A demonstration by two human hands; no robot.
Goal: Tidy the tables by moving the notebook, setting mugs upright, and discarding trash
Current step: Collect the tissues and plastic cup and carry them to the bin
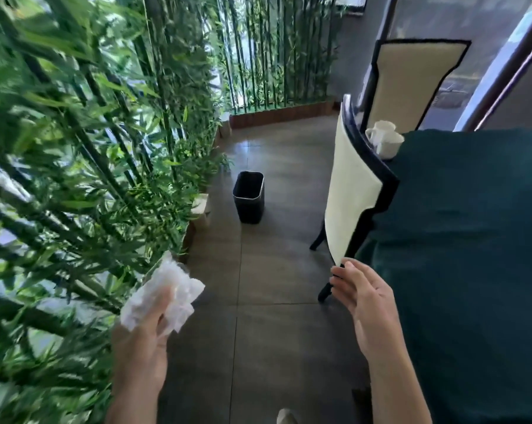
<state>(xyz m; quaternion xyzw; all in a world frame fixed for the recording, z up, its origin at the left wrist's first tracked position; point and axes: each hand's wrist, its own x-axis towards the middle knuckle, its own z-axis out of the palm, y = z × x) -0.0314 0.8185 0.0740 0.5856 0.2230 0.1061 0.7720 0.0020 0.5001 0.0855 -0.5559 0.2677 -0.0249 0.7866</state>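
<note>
crumpled white tissue (164,296) in left hand (142,341)

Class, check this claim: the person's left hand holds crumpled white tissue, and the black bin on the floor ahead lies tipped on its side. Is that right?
Not quite. In the head view the black bin stands upright on the floor, its open top facing up, not tipped over. The rest holds: the left hand grips the crumpled white tissue.

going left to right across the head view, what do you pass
bamboo plants → left hand holding the crumpled tissue → black trash bin → right hand → table with the teal cloth
</note>
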